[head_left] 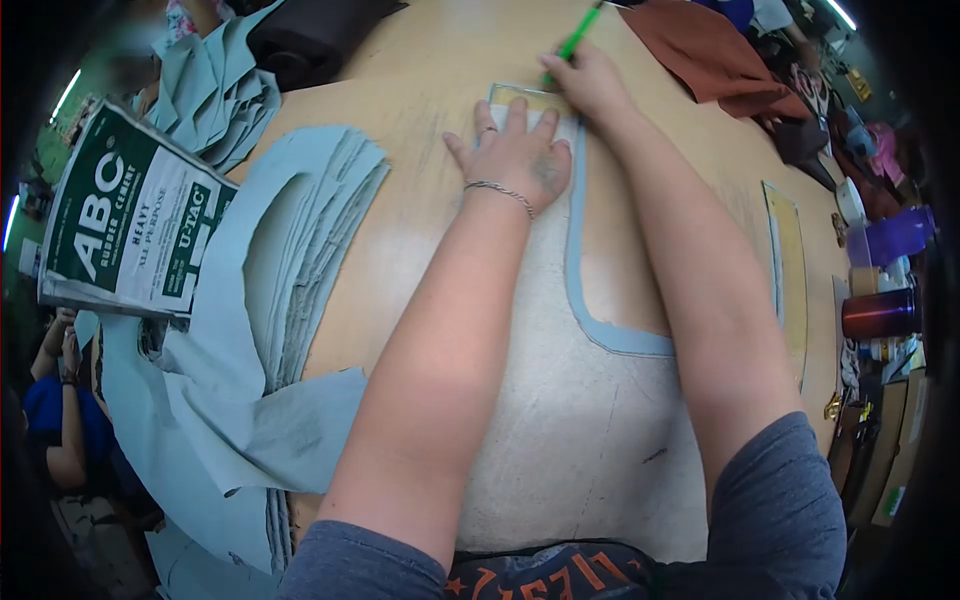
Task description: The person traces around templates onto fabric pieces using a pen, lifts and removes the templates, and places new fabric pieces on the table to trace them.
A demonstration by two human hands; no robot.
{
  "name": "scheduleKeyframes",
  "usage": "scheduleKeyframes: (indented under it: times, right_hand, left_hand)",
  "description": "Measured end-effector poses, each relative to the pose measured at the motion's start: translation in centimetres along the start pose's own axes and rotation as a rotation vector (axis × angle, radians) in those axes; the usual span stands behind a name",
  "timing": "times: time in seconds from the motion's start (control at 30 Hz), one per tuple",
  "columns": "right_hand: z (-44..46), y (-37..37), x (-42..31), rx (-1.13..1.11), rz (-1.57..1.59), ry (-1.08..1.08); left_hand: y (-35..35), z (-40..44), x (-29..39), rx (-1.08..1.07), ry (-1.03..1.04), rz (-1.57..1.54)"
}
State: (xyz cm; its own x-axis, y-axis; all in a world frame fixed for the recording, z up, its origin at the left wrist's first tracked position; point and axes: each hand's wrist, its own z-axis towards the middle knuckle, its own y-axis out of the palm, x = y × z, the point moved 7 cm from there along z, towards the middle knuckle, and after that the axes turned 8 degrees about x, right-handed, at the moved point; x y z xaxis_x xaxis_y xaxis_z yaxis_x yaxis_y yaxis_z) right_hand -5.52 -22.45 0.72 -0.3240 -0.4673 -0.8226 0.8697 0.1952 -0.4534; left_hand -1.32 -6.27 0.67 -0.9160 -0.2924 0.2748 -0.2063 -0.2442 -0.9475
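Observation:
My left hand [520,160] lies flat with fingers spread on the narrow upper part of a pale grey pattern sheet [560,430]. Under its fingertips shows the end of a clear, greenish-edged strip [505,92]. Blue-grey material [578,260] shows as a band along the sheet's curved right edge. Just right of the strip's end, my right hand [595,88] is closed around a green pen [578,40], which slants up and away. Where the pen's tip meets the surface is hard to make out.
A can of rubber cement [130,215] stands at left beside stacked blue-grey cut pieces [330,230]. Dark rolled material [310,40] and brown material [700,50] lie at the far side. A yellowish strip [787,270] and a purple container [890,238] are right. Another person's arm [68,410] shows at left.

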Motion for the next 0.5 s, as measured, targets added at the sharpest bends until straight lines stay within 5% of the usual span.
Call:
scheduleKeyframes:
  times: [0.17,0.3,0.5]
  right_hand:
    - [-1.1,1.2,-3.8,0.048,-0.144,-0.124]
    - [-1.2,-4.5,-0.1,-0.026,-0.155,0.095]
    - [-5.1,-7.4,0.6,0.318,0.087,0.004]
  left_hand:
    - [-0.2,0.1,0.0,-0.006,-0.002,-0.031]
    - [0.0,0.2,-0.3,-0.020,-0.011,0.002]
    - [-0.3,0.1,0.1,-0.033,-0.010,0.014]
